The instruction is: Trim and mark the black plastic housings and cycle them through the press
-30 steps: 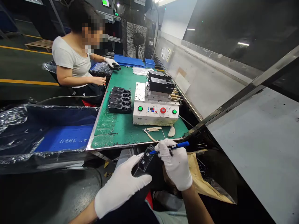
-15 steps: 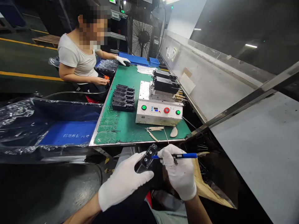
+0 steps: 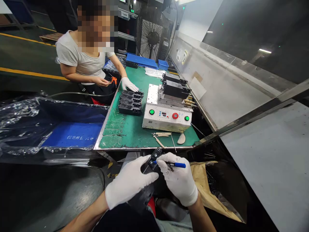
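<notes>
My gloved left hand (image 3: 130, 182) is wrapped round a long black plastic housing (image 3: 154, 156), held tilted over my lap. Two round metal-rimmed holes show at its upper end; fingers and thumb hide part of the middle. In a pinch, my gloved right hand (image 3: 180, 182) grips a blue pen-like tool (image 3: 180, 165). Its blue tip meets the housing close to the lower hole; whether it goes inside I cannot tell. Just beyond my hands, beige-handled pliers (image 3: 159, 140), a thin metal rod (image 3: 173, 143) and a half-round beige piece (image 3: 181, 138) lie at the table's front edge.
On the green table (image 3: 116, 135) stands a white machine (image 3: 166, 120) with similar housings on top. Left of it are several black housings (image 3: 130, 109), touched by a co-worker's gloved hand (image 3: 129, 84). A plastic-lined bin (image 3: 72, 133) sits left; a metal-framed panel (image 3: 217, 129) borders the right.
The right hand and blue tool have shifted left and turned slightly, with the tip nearer the lower hole. The co-worker's gloved hand has come from the far table end to the row of housings.
</notes>
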`<state>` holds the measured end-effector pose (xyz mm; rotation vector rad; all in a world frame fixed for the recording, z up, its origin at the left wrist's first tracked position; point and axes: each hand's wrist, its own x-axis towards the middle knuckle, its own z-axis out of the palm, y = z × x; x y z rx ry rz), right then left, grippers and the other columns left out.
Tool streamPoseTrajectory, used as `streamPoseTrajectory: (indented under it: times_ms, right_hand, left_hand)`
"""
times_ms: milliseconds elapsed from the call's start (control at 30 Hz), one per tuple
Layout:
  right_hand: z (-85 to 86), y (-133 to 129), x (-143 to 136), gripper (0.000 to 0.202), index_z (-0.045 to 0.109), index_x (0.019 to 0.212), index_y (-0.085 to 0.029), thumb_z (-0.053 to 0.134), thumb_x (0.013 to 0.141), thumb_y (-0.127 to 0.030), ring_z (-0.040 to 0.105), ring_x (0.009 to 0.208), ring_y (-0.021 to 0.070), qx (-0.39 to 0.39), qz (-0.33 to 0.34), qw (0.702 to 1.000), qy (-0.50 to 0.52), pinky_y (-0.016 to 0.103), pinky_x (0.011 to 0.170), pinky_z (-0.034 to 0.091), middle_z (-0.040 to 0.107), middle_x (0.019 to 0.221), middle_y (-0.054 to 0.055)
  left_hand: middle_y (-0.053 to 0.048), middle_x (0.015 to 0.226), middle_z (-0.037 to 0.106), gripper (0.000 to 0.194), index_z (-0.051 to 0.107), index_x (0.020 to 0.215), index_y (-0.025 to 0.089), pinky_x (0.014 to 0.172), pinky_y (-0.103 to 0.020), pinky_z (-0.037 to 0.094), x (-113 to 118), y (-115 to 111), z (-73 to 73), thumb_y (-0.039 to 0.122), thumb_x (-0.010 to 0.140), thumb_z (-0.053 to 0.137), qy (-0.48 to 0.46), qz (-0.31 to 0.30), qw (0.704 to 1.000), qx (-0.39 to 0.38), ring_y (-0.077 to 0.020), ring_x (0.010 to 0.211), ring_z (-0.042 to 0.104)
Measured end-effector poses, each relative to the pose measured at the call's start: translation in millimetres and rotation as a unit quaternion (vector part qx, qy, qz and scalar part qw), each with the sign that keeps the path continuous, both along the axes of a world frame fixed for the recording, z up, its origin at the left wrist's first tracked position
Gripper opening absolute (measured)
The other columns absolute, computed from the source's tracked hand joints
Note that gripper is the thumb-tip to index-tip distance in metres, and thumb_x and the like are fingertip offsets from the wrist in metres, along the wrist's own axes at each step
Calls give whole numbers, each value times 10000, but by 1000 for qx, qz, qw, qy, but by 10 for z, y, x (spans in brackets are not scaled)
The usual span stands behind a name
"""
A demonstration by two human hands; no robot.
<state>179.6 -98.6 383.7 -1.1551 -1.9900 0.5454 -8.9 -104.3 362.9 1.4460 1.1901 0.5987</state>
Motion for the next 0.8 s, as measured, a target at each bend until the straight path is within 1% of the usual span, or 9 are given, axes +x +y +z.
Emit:
streamPoseTrajectory:
  times_ms: [100,167,267,333,433,567,700,767,800]
  right_hand:
    - [-58,-7,47,133,699,968,-242,577,1021,-235,712,768,168,-11,-2,998,67,284,713,565,731,861,18]
    - [-91,-5,107,162,701,1014,-263,541,1042,-269,711,738,165,-21,-28,991,126,280,681,585,718,881,17]
    - [-110,56,269,188,705,1054,-280,523,1050,-326,719,741,173,-3,-90,982,168,280,663,612,712,935,31]
    - [-112,168,456,183,708,1058,-283,541,1039,-357,724,753,177,27,-135,976,169,281,682,622,712,953,35]
    - [-139,497,893,235,707,1036,-271,563,1011,-455,730,774,201,47,-200,970,130,306,693,623,718,987,53]
    - [-193,1196,1613,464,720,990,-236,481,971,-633,725,748,263,20,-316,949,-3,408,727,595,748,902,85]
    - [-118,1766,1989,567,728,941,-194,404,950,-659,718,891,302,44,-366,929,-32,473,893,551,750,936,141]
    - [-90,1939,2017,513,703,911,-166,427,954,-597,717,959,285,18,-355,935,18,433,909,554,740,1005,172]
    - [-99,2018,2022,479,694,931,-162,425,966,-557,728,919,253,3,-357,934,27,391,874,569,742,1004,157]
  left_hand:
    - [5,1200,725,407,686,1253,318,959,-331,498,-70,95,-20,338,847,697,29,3,999,19,-244,1078,666]
    - [-15,1237,714,458,659,1308,323,1002,-364,482,-199,308,-76,359,853,688,93,19,994,60,-263,1105,664]
    - [-67,1270,695,533,608,1381,298,1000,-412,486,-512,886,-246,390,860,673,248,47,958,137,-303,1130,664]
    - [-134,1269,683,591,582,1413,203,972,-420,501,-742,1350,-394,382,857,674,352,50,917,180,-336,1152,653]
    - [-162,1259,677,577,591,1400,110,1004,-400,481,-990,1947,-603,271,852,672,386,28,894,227,-327,1155,636]
    - [-80,1310,672,513,638,1365,180,1094,-321,413,-1099,2458,-804,168,852,641,373,-24,874,311,-255,1224,596]
    - [-176,1416,623,545,649,1354,138,1174,-423,363,-1116,2744,-1031,172,811,671,382,-40,850,361,-342,1337,544]
    - [-260,1396,612,525,630,1352,77,1147,-521,389,-1125,2796,-1202,260,860,623,388,-30,840,379,-413,1304,559]
    - [-236,1342,655,509,634,1339,111,1112,-508,435,-1138,2804,-1295,323,878,596,390,-11,832,393,-396,1244,605]
